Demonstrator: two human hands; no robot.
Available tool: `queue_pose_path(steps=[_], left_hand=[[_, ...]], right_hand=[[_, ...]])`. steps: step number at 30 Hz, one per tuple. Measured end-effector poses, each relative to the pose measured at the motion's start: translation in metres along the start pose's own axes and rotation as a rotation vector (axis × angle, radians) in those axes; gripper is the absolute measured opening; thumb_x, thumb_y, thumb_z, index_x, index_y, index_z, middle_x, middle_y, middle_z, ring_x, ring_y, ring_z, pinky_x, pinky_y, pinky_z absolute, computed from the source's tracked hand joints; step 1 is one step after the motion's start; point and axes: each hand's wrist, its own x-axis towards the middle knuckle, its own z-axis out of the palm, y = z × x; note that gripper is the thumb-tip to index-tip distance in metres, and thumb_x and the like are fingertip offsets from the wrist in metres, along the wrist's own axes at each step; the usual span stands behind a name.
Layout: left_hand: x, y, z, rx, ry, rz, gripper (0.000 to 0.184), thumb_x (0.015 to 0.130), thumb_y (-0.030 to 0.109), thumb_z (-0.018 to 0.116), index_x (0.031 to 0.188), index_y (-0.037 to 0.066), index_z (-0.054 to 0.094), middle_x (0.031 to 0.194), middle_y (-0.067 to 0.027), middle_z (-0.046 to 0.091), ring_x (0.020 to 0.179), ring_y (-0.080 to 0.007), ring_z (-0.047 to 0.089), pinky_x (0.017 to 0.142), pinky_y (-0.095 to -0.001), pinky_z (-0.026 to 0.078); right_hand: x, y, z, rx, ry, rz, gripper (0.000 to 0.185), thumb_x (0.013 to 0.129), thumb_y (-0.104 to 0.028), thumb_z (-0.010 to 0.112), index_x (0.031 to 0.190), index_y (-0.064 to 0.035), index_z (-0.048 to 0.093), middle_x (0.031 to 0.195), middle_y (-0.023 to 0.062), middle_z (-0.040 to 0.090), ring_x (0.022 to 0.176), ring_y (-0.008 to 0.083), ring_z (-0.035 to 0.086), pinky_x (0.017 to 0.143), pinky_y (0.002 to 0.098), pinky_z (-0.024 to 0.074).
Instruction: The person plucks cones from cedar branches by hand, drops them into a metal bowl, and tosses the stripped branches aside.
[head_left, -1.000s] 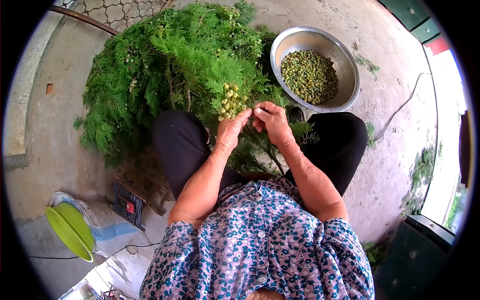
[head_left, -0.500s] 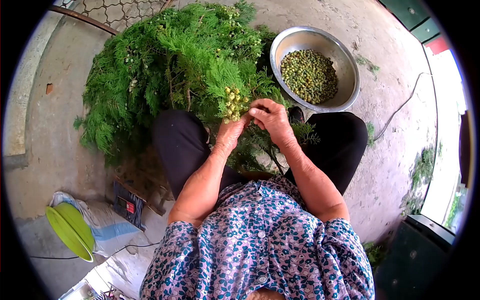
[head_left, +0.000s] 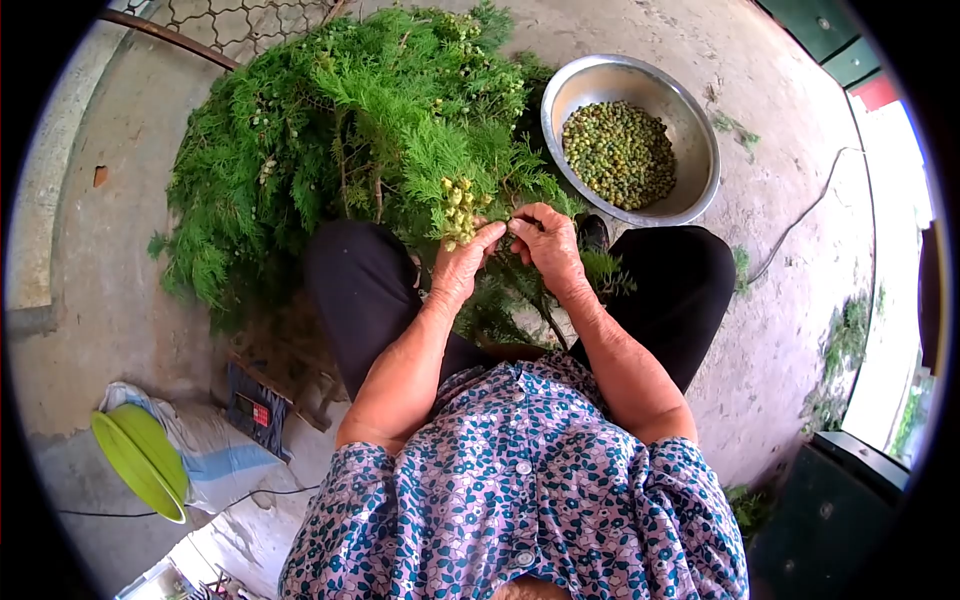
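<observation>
My left hand (head_left: 460,263) is closed on a green sprig, from which a cluster of pale yellow-green cones (head_left: 459,210) sticks up beyond the fingers. Close to its right, my right hand (head_left: 548,245) has thumb and forefinger pinched together at the sprig's stem end; what lies between them is too small to make out. A large heap of leafy green branches (head_left: 350,120) lies on the floor beyond my knees. Right of the heap stands a metal basin (head_left: 695,130) holding many small green and brown cones (head_left: 620,155).
A green plastic basin (head_left: 140,460) leans by a pale sack (head_left: 215,440) at the lower left, near a dark bag with a red device (head_left: 260,413). A cable (head_left: 800,220) and loose sprigs lie on the floor at right. A dark box (head_left: 835,510) stands lower right.
My right hand has come slightly down and away from my left, after the two were closer together half a second ago. The cone cluster has shifted a little to the left.
</observation>
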Motion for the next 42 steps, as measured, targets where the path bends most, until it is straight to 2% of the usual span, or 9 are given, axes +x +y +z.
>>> queue_pose_path(steps=[6,8,12,18,21,28,32,34,42], left_hand=[[0.002,-0.001,-0.006,-0.091,-0.072,-0.146,0.012,0.077,0.020,0.064,0.070,0.017,0.055,0.056,0.0101,0.043,0.046,-0.0013,0.031,0.041,-0.0178,0.022],[0.004,-0.002,-0.011,-0.151,-0.155,-0.160,0.013,0.077,0.019,0.064,0.070,0.016,0.054,0.056,0.0104,0.043,0.045,-0.0007,0.032,0.041,-0.0170,0.021],[0.003,0.000,-0.010,-0.204,-0.170,-0.173,0.011,0.077,0.018,0.064,0.071,0.015,0.055,0.056,0.0103,0.043,0.047,-0.0001,0.035,0.042,-0.0164,0.022],[0.000,0.000,-0.006,-0.088,-0.073,-0.148,0.010,0.075,0.018,0.065,0.072,0.017,0.055,0.057,0.0108,0.043,0.048,-0.0005,0.035,0.042,-0.0166,0.023],[-0.003,0.000,-0.005,-0.058,-0.079,-0.117,0.011,0.075,0.019,0.065,0.071,0.018,0.055,0.058,0.0110,0.043,0.048,-0.0009,0.034,0.043,-0.0167,0.023],[0.005,-0.006,-0.009,-0.189,-0.174,-0.215,0.012,0.076,0.023,0.065,0.071,0.019,0.055,0.057,0.0111,0.043,0.049,-0.0012,0.034,0.045,-0.0175,0.024],[-0.001,-0.001,-0.003,-0.114,-0.017,-0.177,0.013,0.075,0.023,0.066,0.070,0.018,0.055,0.058,0.0100,0.043,0.049,-0.0021,0.035,0.044,-0.0186,0.024],[0.001,-0.002,-0.003,-0.091,0.030,-0.180,0.012,0.075,0.020,0.066,0.070,0.018,0.055,0.059,0.0093,0.044,0.049,-0.0028,0.036,0.044,-0.0182,0.024],[0.001,-0.012,-0.005,-0.082,0.009,-0.033,0.013,0.076,0.020,0.067,0.074,0.012,0.056,0.062,0.0046,0.050,0.051,-0.0056,0.041,0.045,-0.0204,0.029]], right_hand=[[-0.002,0.000,-0.005,0.104,-0.086,0.086,0.011,0.084,-0.009,0.056,0.087,0.0016,0.057,0.064,0.0043,0.055,0.052,0.0106,0.052,0.044,0.0231,0.0406],[-0.001,0.003,-0.007,0.472,-0.139,0.222,0.012,0.085,-0.012,0.055,0.085,0.0006,0.056,0.065,0.0048,0.054,0.053,0.0127,0.053,0.047,0.0254,0.0420],[0.002,0.005,-0.014,0.627,-0.160,0.224,0.013,0.086,-0.013,0.055,0.085,-0.0006,0.054,0.069,0.0047,0.054,0.058,0.0146,0.054,0.051,0.0273,0.0435],[-0.001,0.001,-0.007,0.613,-0.164,0.231,0.015,0.085,-0.010,0.055,0.097,0.0004,0.057,0.071,0.0042,0.056,0.057,0.0127,0.053,0.050,0.0253,0.0419],[-0.002,-0.002,-0.004,0.272,-0.142,0.136,0.012,0.084,-0.010,0.058,0.089,0.0013,0.059,0.062,0.0020,0.053,0.051,0.0076,0.045,0.047,0.0202,0.0379],[-0.007,0.005,0.006,0.624,-0.026,0.221,0.007,0.084,-0.007,0.057,0.085,-0.0008,0.056,0.063,0.0026,0.054,0.050,0.0080,0.046,0.046,0.0201,0.0374],[-0.013,0.000,0.007,0.398,0.030,0.085,0.003,0.084,-0.004,0.055,0.085,-0.0014,0.053,0.063,0.0024,0.054,0.050,0.0075,0.047,0.045,0.0208,0.0383],[-0.012,-0.010,0.005,0.094,0.112,-0.203,0.003,0.083,-0.001,0.055,0.085,-0.0009,0.053,0.063,0.0021,0.053,0.049,0.0072,0.047,0.043,0.0203,0.0375],[0.028,-0.045,-0.063,0.788,0.239,0.112,0.019,0.092,-0.013,0.043,0.099,0.0041,0.047,0.089,0.0168,0.054,0.074,0.0218,0.055,0.066,0.0303,0.0506]])
